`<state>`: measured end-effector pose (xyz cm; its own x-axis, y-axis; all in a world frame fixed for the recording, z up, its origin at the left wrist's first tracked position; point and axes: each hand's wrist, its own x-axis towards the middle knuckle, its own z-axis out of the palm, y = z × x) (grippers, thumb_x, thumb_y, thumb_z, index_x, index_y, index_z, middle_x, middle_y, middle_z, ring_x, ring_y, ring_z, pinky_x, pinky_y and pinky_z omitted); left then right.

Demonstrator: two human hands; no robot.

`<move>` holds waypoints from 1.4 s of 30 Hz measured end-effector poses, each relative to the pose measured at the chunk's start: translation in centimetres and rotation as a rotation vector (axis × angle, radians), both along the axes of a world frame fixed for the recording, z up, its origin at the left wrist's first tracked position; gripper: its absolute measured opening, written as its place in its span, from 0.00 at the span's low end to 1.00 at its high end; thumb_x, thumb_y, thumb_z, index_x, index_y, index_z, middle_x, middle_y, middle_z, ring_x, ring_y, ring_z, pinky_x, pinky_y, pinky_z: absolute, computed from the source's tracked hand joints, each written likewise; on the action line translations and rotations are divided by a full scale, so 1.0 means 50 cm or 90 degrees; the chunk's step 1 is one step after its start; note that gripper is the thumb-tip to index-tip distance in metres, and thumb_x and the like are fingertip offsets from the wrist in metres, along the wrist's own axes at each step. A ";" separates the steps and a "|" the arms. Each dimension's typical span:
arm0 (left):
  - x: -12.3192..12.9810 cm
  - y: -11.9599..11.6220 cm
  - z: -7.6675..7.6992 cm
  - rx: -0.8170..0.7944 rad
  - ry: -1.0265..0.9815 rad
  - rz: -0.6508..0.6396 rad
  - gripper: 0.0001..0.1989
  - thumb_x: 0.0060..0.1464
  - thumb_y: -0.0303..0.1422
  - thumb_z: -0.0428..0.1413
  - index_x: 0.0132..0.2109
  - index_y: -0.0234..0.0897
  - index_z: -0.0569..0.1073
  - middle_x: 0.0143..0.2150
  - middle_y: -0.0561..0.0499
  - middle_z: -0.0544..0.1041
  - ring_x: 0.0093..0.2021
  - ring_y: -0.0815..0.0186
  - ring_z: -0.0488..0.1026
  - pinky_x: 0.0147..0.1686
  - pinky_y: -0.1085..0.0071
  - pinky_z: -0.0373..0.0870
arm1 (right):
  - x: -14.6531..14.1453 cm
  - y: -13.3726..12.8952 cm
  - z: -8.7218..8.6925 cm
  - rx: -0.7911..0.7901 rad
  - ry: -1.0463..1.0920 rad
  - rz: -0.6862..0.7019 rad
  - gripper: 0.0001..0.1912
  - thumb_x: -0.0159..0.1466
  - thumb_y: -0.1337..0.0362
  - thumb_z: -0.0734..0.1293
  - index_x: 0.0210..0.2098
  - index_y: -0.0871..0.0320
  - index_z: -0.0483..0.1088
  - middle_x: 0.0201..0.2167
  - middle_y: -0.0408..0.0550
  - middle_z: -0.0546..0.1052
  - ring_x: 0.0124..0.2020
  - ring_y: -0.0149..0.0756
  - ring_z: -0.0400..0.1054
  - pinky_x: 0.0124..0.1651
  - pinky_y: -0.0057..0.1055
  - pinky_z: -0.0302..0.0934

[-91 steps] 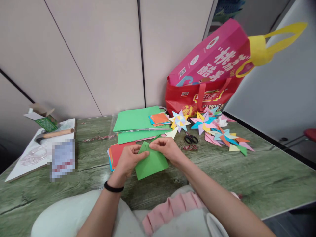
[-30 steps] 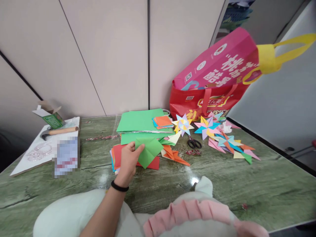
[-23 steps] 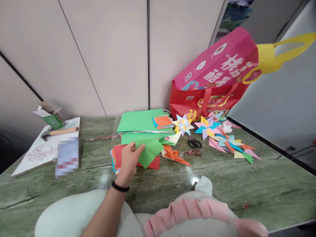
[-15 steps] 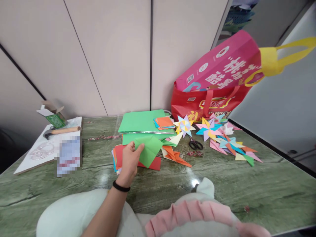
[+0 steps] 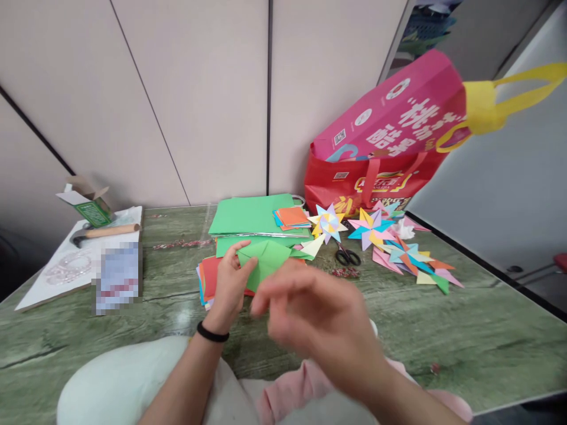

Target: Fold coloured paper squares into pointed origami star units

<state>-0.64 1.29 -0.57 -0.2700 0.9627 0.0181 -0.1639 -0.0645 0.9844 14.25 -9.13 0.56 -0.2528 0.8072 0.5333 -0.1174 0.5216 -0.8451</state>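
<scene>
Pink ruffle (image 5: 295, 389): on our pale clothing, on our side of the green sheet (image 5: 270, 257).
Right hand (image 5: 319, 324): we raise it in front of the green sheet, overlapping its lower right in our view; forearm slanting up from the lower right, fingers half curled and pointing left. It is blurred, so we cannot tell whether the tips meet.
Left hand (image 5: 230, 280): we pinch the green sheet's left edge, thumb on its face, wrist in a black band (image 5: 212, 332).
Green sheet: creased, tilted, held up over the table.
Red paper (image 5: 209, 276): partly behind the green sheet.
Scissors (image 5: 348, 255): right of the green sheet.
Paper stars (image 5: 370, 229): farther right of it.
Red bag (image 5: 332, 189): beyond the green sheet, rightward.
</scene>
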 end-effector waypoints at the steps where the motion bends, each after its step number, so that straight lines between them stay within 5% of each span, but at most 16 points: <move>1: 0.000 0.000 -0.001 0.004 0.008 -0.017 0.21 0.34 0.28 0.61 0.41 0.34 0.71 0.16 0.62 0.63 0.16 0.75 0.60 0.17 0.78 0.55 | -0.005 0.052 0.017 -0.025 -0.012 -0.072 0.05 0.57 0.60 0.66 0.32 0.53 0.72 0.25 0.42 0.73 0.28 0.32 0.67 0.31 0.29 0.62; 3: 0.001 0.001 -0.005 -0.005 -0.006 -0.069 0.21 0.35 0.31 0.62 0.41 0.35 0.70 0.20 0.59 0.69 0.19 0.72 0.66 0.19 0.77 0.60 | -0.010 0.150 0.036 -0.057 -0.026 -0.191 0.11 0.62 0.61 0.61 0.28 0.55 0.72 0.21 0.42 0.72 0.24 0.30 0.66 0.29 0.29 0.61; 5: 0.003 0.001 -0.009 -0.015 -0.021 -0.118 0.22 0.36 0.33 0.62 0.42 0.35 0.69 0.25 0.55 0.75 0.23 0.69 0.71 0.23 0.75 0.66 | -0.006 0.218 0.028 -0.011 -0.059 -0.254 0.11 0.62 0.63 0.61 0.29 0.56 0.73 0.26 0.45 0.74 0.32 0.33 0.69 0.36 0.31 0.62; 8: 0.008 -0.003 -0.008 -0.026 -0.012 -0.172 0.21 0.37 0.34 0.63 0.41 0.35 0.70 0.26 0.52 0.77 0.24 0.67 0.72 0.24 0.73 0.68 | 0.008 0.258 -0.010 0.037 -0.139 -0.259 0.07 0.56 0.64 0.66 0.35 0.55 0.74 0.37 0.49 0.76 0.41 0.38 0.68 0.43 0.35 0.62; 13: 0.014 -0.011 0.003 -0.042 0.044 -0.215 0.22 0.36 0.35 0.64 0.42 0.34 0.72 0.22 0.52 0.76 0.23 0.65 0.73 0.23 0.73 0.68 | 0.013 0.259 -0.044 -0.020 -0.201 -0.168 0.06 0.55 0.66 0.66 0.33 0.56 0.75 0.33 0.47 0.78 0.36 0.37 0.71 0.40 0.33 0.64; 25: 0.000 0.002 -0.019 0.033 0.185 -0.177 0.11 0.42 0.39 0.59 0.26 0.35 0.78 0.21 0.52 0.75 0.23 0.68 0.67 0.23 0.73 0.65 | 0.005 0.251 -0.039 0.032 -0.291 -0.185 0.04 0.55 0.67 0.66 0.26 0.57 0.73 0.27 0.44 0.77 0.31 0.34 0.69 0.36 0.30 0.61; 42: -0.013 0.004 0.006 -0.022 -0.076 -0.040 0.12 0.31 0.37 0.65 0.22 0.31 0.77 0.21 0.50 0.75 0.23 0.69 0.69 0.26 0.72 0.69 | 0.086 0.303 -0.052 -0.067 -0.219 -0.289 0.08 0.54 0.62 0.63 0.25 0.60 0.71 0.25 0.47 0.76 0.26 0.34 0.69 0.32 0.30 0.63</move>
